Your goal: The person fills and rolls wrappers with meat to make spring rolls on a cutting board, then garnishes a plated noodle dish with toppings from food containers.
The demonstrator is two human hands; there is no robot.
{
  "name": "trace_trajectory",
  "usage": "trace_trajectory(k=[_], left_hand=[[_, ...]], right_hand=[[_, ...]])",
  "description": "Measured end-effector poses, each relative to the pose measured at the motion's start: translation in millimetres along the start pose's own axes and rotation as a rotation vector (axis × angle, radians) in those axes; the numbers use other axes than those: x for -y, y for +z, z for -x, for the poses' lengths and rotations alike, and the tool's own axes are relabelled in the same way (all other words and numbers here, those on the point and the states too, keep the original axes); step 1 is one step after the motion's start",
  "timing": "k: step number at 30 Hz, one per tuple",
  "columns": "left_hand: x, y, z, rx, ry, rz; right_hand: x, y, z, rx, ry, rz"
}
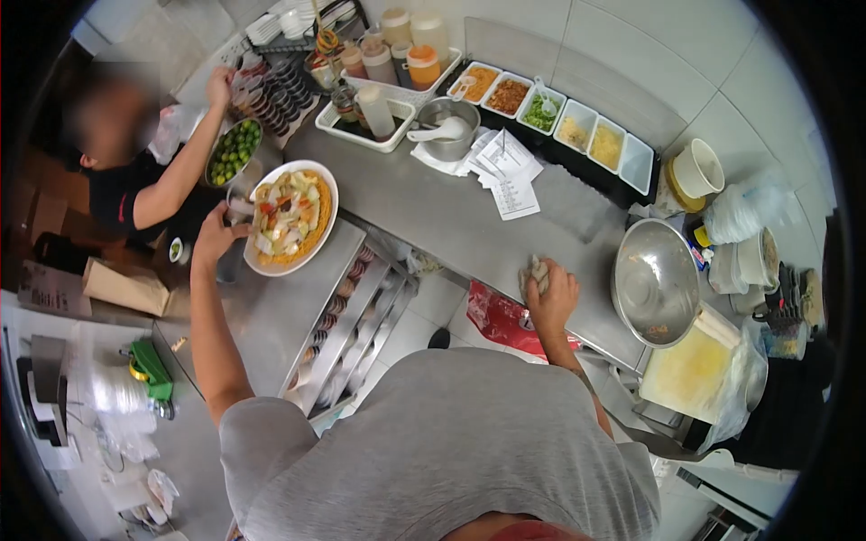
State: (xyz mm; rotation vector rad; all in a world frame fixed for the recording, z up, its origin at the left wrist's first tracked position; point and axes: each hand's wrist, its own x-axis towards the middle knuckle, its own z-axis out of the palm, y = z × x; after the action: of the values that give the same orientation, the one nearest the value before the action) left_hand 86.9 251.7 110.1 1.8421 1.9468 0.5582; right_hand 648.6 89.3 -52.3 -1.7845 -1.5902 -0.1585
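My left hand (217,236) reaches out at the left, its thumb at the near-left rim of a white oval plate (333,185). Yellow-orange noodles (313,231) topped with mixed vegetables (287,215) fill the plate. A clear plastic cup (238,200) stands between the plate and my fingertips, partly hidden. On the right, my right hand (552,296) is closed around a crumpled greyish cloth (534,274), pressed to the steel counter (424,216) near its front edge.
A co-worker's arm (185,176) reaches over green limes (234,151) at the left. Topping tubs (542,108), sauce bottles (424,68) and paper slips (514,185) line the back. A steel bowl (657,279) and yellow-stained cutting board (681,370) sit right. An open drawer rack (347,329) juts below.
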Motion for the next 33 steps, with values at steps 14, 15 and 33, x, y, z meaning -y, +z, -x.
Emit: trace_trajectory(k=[14,15,33], left_hand=[[-240.0,99.7,-238.3,-0.195,0.541,0.966],[-241.6,114.6,-254.4,-0.141,0.511,0.894],[-127.8,182.3,-260.8,0.135,0.217,0.416]], right_hand=[[5.8,-0.4,-1.2,-0.020,0.050,0.068],[6.8,-0.5,-0.8,-0.017,0.058,0.066],[4.3,3.6,-0.3,-0.046,0.052,0.083]])
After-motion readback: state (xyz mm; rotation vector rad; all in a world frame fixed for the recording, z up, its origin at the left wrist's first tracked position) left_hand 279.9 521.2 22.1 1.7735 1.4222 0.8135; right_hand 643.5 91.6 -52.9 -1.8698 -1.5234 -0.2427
